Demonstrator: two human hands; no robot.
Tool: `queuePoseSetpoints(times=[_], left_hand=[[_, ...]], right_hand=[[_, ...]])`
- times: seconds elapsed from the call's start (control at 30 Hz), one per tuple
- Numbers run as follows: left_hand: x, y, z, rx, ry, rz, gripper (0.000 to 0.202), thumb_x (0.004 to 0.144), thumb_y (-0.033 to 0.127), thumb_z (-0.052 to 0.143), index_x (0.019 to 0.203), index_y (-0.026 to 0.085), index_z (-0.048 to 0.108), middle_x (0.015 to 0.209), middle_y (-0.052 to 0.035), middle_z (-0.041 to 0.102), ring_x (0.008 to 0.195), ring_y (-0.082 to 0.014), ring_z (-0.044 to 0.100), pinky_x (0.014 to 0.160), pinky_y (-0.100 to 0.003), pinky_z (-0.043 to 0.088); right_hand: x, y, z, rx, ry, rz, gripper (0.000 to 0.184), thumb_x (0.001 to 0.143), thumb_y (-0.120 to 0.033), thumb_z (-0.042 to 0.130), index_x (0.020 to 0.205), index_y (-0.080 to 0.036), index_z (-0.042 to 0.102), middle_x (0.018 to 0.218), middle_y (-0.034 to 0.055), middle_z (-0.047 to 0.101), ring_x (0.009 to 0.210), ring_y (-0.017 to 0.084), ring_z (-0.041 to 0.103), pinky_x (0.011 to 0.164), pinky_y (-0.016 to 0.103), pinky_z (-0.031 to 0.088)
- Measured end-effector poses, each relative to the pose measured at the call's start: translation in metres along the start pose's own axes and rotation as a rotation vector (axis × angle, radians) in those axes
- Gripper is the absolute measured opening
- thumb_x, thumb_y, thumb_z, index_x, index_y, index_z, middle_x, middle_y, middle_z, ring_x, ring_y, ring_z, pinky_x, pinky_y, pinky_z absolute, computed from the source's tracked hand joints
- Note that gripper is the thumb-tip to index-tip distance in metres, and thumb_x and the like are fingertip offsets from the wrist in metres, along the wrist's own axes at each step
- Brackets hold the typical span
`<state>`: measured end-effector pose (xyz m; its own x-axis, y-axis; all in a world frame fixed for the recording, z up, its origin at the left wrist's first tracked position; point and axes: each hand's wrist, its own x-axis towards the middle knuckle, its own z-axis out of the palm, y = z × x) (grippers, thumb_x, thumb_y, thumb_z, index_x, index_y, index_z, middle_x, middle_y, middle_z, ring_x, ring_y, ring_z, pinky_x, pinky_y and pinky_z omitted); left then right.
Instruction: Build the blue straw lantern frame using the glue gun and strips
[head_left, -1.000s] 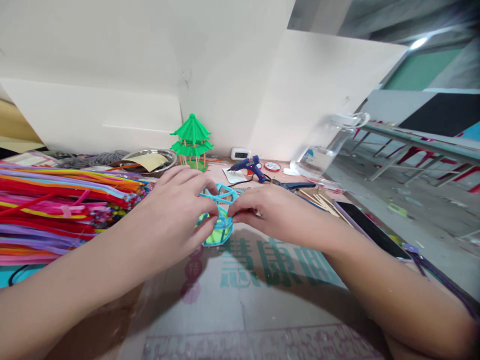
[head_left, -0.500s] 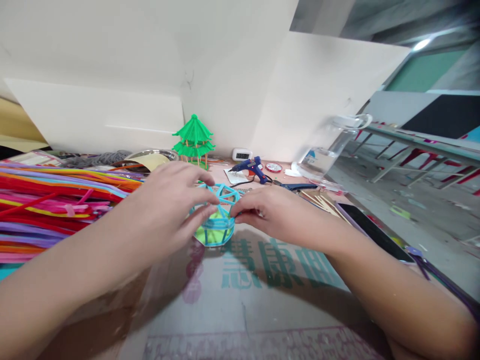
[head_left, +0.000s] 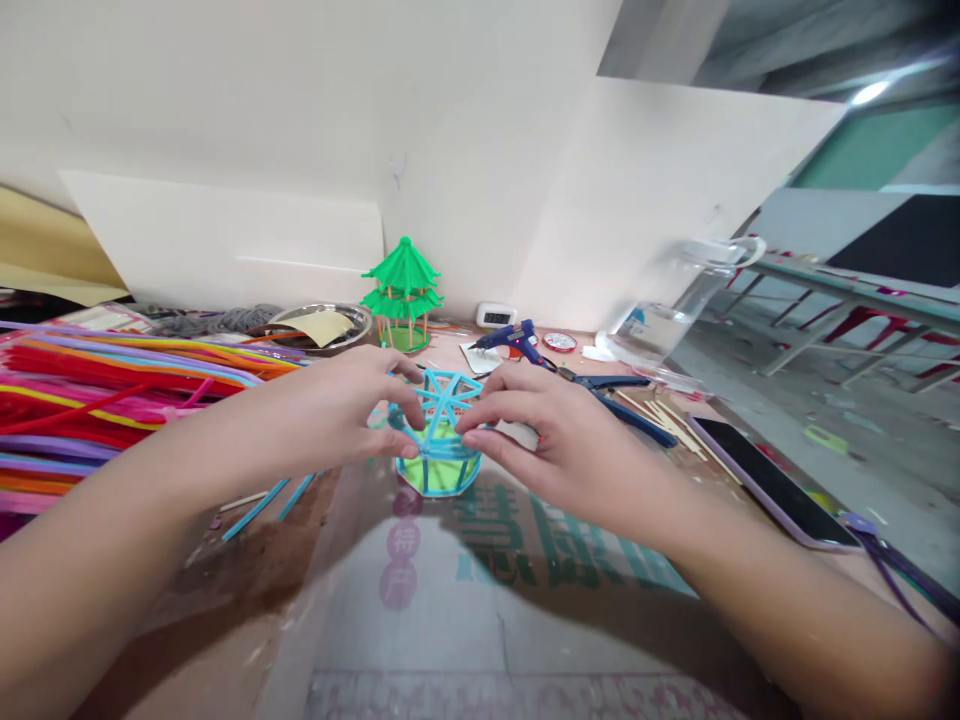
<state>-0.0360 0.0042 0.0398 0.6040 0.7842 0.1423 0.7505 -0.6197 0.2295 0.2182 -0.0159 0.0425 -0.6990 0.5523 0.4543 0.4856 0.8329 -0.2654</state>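
In the middle of the work surface stands a small frame of light-blue pipe cleaners [head_left: 442, 398], with thin uprights and spokes meeting at its top, over a light-green base [head_left: 441, 478]. My left hand [head_left: 360, 405] holds the frame's upper rim at its left side, thumb and curled fingers close together. From the right, my right hand [head_left: 544, 430] pinches the same rim between thumb and fingertips. A green pagoda-like model [head_left: 404, 285] with two roof tiers stands behind them.
Bundles of coloured pipe cleaners [head_left: 97, 390] lie at left. A metal bowl [head_left: 360, 318], a small digital timer [head_left: 496, 316], a blue glue gun [head_left: 517, 336] and a water bottle [head_left: 660, 310] are at the back. Pliers [head_left: 637, 415], thin sticks [head_left: 679, 430] and a phone [head_left: 772, 480] lie at right.
Both hands have shifted on the frame: the left fingers are lower at its left rim and the right hand is more opened out. The spoked top shows more fully. The view has turned slightly left.
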Motion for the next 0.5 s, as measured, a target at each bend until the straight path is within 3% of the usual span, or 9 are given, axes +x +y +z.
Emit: queuePoseSetpoints(times=[0.13,0.23,0.33,0.5], left_hand=[[0.006,0.012,0.004,0.010,-0.021,-0.021,0.004,0.081,0.028,0.075,0.079,0.028,0.079,0.120,-0.0063,0.067,0.110,-0.0286,0.065,0.095,-0.042,0.053],[0.007,0.019,0.009,0.018,0.042,0.066,0.011,0.081,0.025,0.072,0.071,0.025,0.077,0.114,-0.0055,0.069,0.098,-0.0242,0.067,0.085,-0.035,0.054],[0.005,0.024,0.018,-0.027,0.139,0.188,0.019,0.085,0.022,0.063,0.071,0.025,0.075,0.111,-0.0033,0.069,0.098,-0.0210,0.067,0.086,-0.033,0.052],[0.000,0.034,0.023,-0.030,0.207,0.178,0.018,0.089,0.027,0.060,0.082,0.029,0.076,0.115,-0.0011,0.069,0.108,-0.0252,0.064,0.094,-0.040,0.051]], right_hand=[[-0.001,-0.004,0.001,-0.007,-0.009,-0.011,0.016,0.098,-0.022,0.058,0.100,-0.019,0.073,0.104,0.0082,0.064,0.100,0.021,0.059,0.085,0.033,0.046],[-0.003,-0.005,-0.005,-0.044,-0.050,0.011,0.016,0.098,-0.022,0.057,0.099,-0.020,0.073,0.102,0.0082,0.062,0.101,0.023,0.058,0.087,0.036,0.045],[-0.005,-0.008,-0.011,-0.084,-0.110,0.023,0.019,0.099,-0.025,0.056,0.095,-0.020,0.074,0.105,0.0090,0.060,0.102,0.024,0.056,0.088,0.039,0.044],[-0.008,-0.014,-0.013,-0.106,-0.188,-0.005,0.017,0.098,-0.021,0.057,0.092,-0.021,0.073,0.111,0.0089,0.059,0.108,0.024,0.054,0.095,0.041,0.042]])
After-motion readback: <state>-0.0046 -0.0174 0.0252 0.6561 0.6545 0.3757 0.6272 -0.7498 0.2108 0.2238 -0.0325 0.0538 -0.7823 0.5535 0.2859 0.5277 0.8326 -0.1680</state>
